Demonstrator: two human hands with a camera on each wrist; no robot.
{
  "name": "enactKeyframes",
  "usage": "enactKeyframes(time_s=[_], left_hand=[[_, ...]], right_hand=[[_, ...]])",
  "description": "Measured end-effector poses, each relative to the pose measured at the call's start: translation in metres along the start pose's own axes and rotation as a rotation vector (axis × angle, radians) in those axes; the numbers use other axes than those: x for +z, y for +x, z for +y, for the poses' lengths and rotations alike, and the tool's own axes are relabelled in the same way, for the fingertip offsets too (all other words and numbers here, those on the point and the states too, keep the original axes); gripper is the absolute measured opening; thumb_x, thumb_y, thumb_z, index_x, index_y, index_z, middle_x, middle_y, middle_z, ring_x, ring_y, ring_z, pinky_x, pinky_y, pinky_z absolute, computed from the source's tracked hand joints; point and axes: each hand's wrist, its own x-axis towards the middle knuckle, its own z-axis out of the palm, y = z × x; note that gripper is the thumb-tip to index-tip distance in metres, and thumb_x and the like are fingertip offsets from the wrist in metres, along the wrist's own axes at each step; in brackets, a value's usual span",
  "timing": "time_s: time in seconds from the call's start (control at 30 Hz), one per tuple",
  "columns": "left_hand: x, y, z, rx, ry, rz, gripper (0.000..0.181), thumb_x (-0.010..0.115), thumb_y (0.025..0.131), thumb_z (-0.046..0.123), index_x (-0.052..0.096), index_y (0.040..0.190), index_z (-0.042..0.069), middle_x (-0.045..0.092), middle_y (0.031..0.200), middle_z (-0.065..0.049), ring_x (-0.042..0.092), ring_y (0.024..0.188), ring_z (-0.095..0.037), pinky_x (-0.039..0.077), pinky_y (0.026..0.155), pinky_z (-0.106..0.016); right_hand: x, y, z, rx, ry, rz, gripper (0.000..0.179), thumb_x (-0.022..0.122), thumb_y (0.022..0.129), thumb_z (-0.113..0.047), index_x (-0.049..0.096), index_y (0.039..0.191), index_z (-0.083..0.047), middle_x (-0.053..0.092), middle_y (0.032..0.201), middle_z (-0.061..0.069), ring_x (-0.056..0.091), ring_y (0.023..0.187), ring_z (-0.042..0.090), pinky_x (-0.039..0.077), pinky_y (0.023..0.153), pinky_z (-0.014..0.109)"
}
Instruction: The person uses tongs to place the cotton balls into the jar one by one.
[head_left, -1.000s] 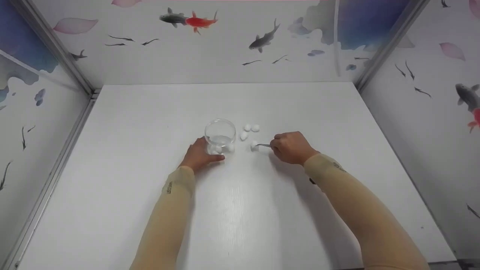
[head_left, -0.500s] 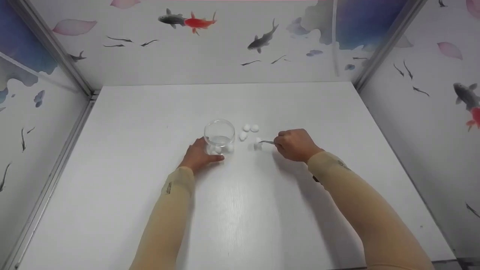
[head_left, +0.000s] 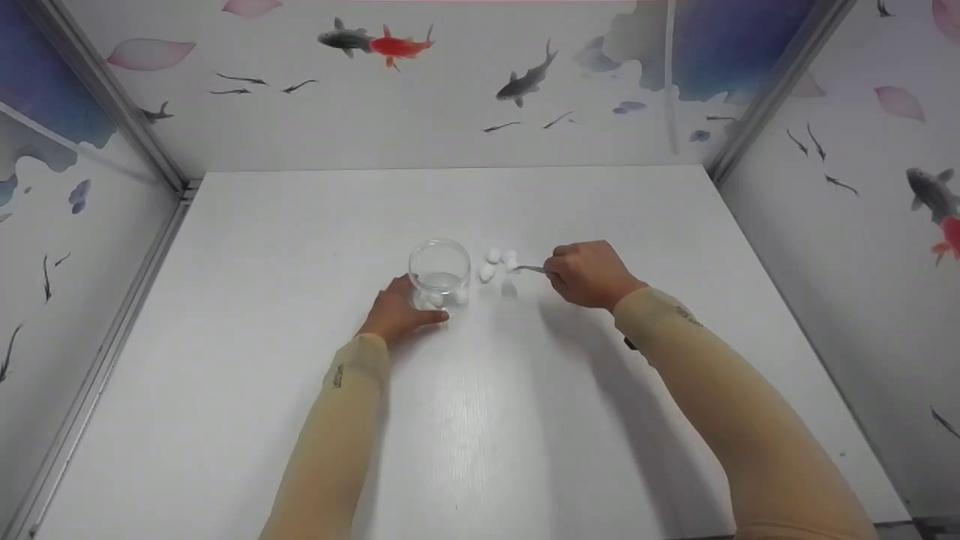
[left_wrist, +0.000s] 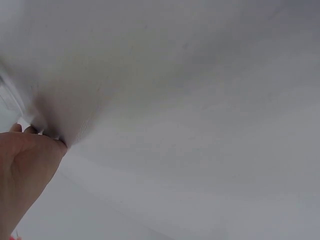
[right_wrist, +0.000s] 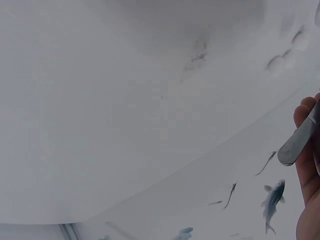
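Note:
In the head view my left hand (head_left: 397,309) holds the side of a clear round glass jar (head_left: 440,259), thumb across its near side. Several white cotton balls (head_left: 436,299) show through the jar's lower part. My right hand (head_left: 592,274) grips slim metal tweezers (head_left: 531,268), pointing left. At their tip is a cotton ball (head_left: 512,265), close to a small group of white balls (head_left: 487,272) right of the jar. The right wrist view shows the rounded handle end (right_wrist: 294,149) jutting from the fist. In the left wrist view the left hand (left_wrist: 30,157) touches the jar's edge (left_wrist: 9,100).
A white tabletop (head_left: 465,420) lies beneath both arms. Panels printed with fish (head_left: 450,97) stand behind and at both sides. Beige sleeves (head_left: 337,435) cover both forearms.
My right hand has shifted slightly right, then moved away from me, bringing the tweezers and their cotton ball up beside the other balls. The left hand and the jar keep their place.

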Motion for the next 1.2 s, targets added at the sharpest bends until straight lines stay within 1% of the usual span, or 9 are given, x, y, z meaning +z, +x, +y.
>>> enactKeyframes(time_s=[0.2,0.37,0.5,0.63,0.67,0.8,0.9,1.03,1.2], left_hand=[[0.000,0.000,-0.002,0.007,-0.005,0.000,0.107,0.087,0.073,0.047,0.030,0.156,0.009,0.038,0.154,-0.015,0.029,0.144,-0.036,0.018,0.120,-0.049],[0.000,0.000,-0.003,0.026,0.005,0.009,0.105,0.087,0.073,0.046,0.032,0.155,0.009,0.040,0.153,-0.015,0.032,0.142,-0.035,0.019,0.120,-0.049],[0.000,-0.001,-0.003,0.032,0.005,0.013,0.104,0.088,0.073,0.045,0.034,0.154,0.009,0.042,0.151,-0.015,0.034,0.141,-0.035,0.021,0.119,-0.049],[0.000,0.000,-0.002,0.025,0.002,0.015,0.102,0.088,0.073,0.044,0.035,0.154,0.010,0.044,0.150,-0.013,0.035,0.140,-0.033,0.021,0.119,-0.048],[0.000,0.000,-0.002,0.027,0.002,0.016,0.102,0.088,0.073,0.044,0.036,0.154,0.011,0.045,0.150,-0.013,0.036,0.140,-0.033,0.021,0.120,-0.048],[0.001,0.000,0.001,0.012,-0.001,0.010,0.104,0.088,0.073,0.045,0.033,0.156,0.014,0.042,0.152,-0.011,0.032,0.143,-0.031,0.010,0.122,-0.046],[0.001,-0.001,0.002,-0.001,-0.007,0.004,0.106,0.087,0.073,0.047,0.031,0.157,0.015,0.039,0.154,-0.010,0.029,0.145,-0.031,0.007,0.122,-0.047],[0.001,-0.001,0.004,0.000,-0.016,0.008,0.105,0.088,0.072,0.046,0.033,0.156,0.016,0.041,0.153,-0.010,0.031,0.144,-0.031,0.013,0.121,-0.049],[0.000,0.000,0.004,0.013,-0.016,0.013,0.104,0.088,0.072,0.046,0.034,0.156,0.016,0.043,0.152,-0.009,0.034,0.142,-0.031,0.016,0.121,-0.049]], right_hand=[[-0.011,0.022,-0.006,-0.007,-0.016,-0.004,0.015,0.064,0.089,-0.004,0.076,0.082,-0.009,0.066,0.070,0.003,0.061,0.056,0.017,0.055,0.050,0.036],[-0.018,0.042,-0.016,-0.038,-0.013,0.016,0.016,0.062,0.090,-0.004,0.076,0.085,-0.008,0.066,0.071,0.003,0.060,0.056,0.017,0.055,0.051,0.035],[-0.018,0.057,-0.026,-0.065,-0.021,0.024,0.017,0.061,0.090,-0.003,0.076,0.084,-0.008,0.066,0.071,0.003,0.059,0.056,0.017,0.055,0.050,0.035],[-0.014,0.068,-0.037,-0.082,-0.033,0.008,0.015,0.062,0.090,-0.005,0.077,0.086,-0.008,0.066,0.072,0.003,0.058,0.056,0.017,0.055,0.051,0.034],[-0.013,0.070,-0.039,-0.087,-0.034,0.000,0.015,0.063,0.090,-0.006,0.077,0.087,-0.008,0.066,0.072,0.003,0.058,0.056,0.016,0.055,0.051,0.034],[-0.007,0.075,-0.047,-0.101,-0.036,-0.023,0.013,0.065,0.091,-0.008,0.077,0.087,-0.009,0.067,0.072,0.002,0.059,0.056,0.015,0.055,0.052,0.033],[-0.005,0.078,-0.052,-0.104,-0.043,-0.037,0.012,0.066,0.091,-0.009,0.078,0.087,-0.010,0.067,0.071,0.001,0.059,0.057,0.015,0.055,0.051,0.033],[-0.003,0.079,-0.054,-0.104,-0.047,-0.063,0.012,0.066,0.091,-0.009,0.078,0.088,-0.010,0.067,0.073,0.002,0.061,0.058,0.015,0.055,0.053,0.032],[-0.002,0.080,-0.054,-0.106,-0.044,-0.083,0.012,0.067,0.090,-0.009,0.078,0.089,-0.010,0.067,0.073,0.002,0.061,0.059,0.016,0.055,0.054,0.033]])
